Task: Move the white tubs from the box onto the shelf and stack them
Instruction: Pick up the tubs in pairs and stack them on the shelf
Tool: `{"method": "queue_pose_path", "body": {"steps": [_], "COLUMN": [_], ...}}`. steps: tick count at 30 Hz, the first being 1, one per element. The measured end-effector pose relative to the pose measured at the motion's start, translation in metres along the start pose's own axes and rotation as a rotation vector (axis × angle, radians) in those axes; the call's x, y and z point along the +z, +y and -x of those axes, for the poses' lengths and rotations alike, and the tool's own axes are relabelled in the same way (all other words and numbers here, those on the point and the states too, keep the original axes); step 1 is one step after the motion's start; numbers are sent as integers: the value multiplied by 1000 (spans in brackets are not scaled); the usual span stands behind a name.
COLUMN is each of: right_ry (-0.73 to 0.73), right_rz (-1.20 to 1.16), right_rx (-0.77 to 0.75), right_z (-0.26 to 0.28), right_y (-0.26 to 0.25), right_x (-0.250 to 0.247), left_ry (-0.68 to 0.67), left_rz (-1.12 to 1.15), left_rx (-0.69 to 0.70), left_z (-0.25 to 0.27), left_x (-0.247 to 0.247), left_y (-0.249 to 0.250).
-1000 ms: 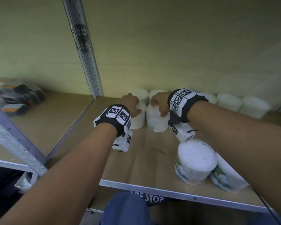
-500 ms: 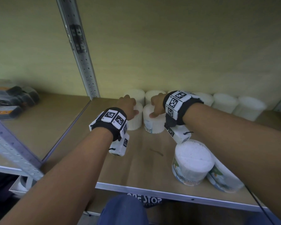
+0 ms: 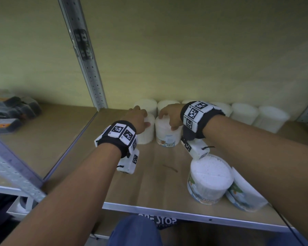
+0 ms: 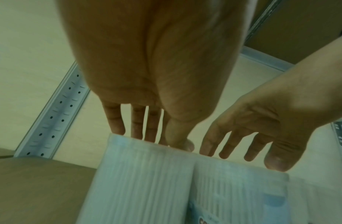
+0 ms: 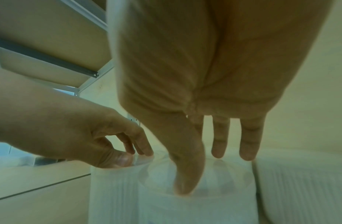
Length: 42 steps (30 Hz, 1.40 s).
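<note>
Two white tubs stand side by side on the wooden shelf [image 3: 158,174], just in front of a back row of white tubs [image 3: 244,113]. My left hand [image 3: 139,118] grips the left tub [image 3: 147,134] from above, thumb at its near rim and fingers over the top. My right hand [image 3: 171,118] grips the right, labelled tub [image 3: 167,135] the same way. In the left wrist view, my left hand [image 4: 160,141] reaches over the left tub [image 4: 137,181]. In the right wrist view, my right hand [image 5: 208,172] has its thumb on the lid of the right tub [image 5: 204,209].
Near the shelf's front edge [image 3: 167,212], at the right, one tub of cotton buds [image 3: 210,180] stands tilted and another [image 3: 244,192] lies beside it. A perforated metal post [image 3: 92,77] rises at the left. Dark packs [image 3: 12,110] sit on the neighbouring shelf.
Both hands stay on top of the same two tubs. Only the head view has drifted slightly.
</note>
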State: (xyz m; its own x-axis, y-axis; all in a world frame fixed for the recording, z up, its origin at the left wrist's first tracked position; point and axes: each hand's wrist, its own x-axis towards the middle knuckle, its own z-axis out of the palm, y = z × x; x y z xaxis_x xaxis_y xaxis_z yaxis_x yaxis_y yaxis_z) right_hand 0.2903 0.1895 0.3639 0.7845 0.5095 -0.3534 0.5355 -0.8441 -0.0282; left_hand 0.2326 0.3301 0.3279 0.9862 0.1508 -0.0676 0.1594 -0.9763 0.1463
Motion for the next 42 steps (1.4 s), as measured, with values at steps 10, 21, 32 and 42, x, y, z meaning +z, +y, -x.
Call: {"method": "queue_pose_path", "body": {"steps": [10,21,32,42], "right_ry": [51,74,11,47], "right_rz": [42,54,25,31], "right_rx": [23,-62,-107,-104], "right_z": [-4,2,0,1], "right_y": [-3,3,7,7], "right_x": [5,4,0,3], "left_ry": [6,9,6,-45], "left_rz": [0,4,16,151], "left_rx": [0,0,11,9], "left_z": [0,3,3,1], "left_x": [1,1,-1,-5], "left_y": [-1,-1,-1,-5]}}
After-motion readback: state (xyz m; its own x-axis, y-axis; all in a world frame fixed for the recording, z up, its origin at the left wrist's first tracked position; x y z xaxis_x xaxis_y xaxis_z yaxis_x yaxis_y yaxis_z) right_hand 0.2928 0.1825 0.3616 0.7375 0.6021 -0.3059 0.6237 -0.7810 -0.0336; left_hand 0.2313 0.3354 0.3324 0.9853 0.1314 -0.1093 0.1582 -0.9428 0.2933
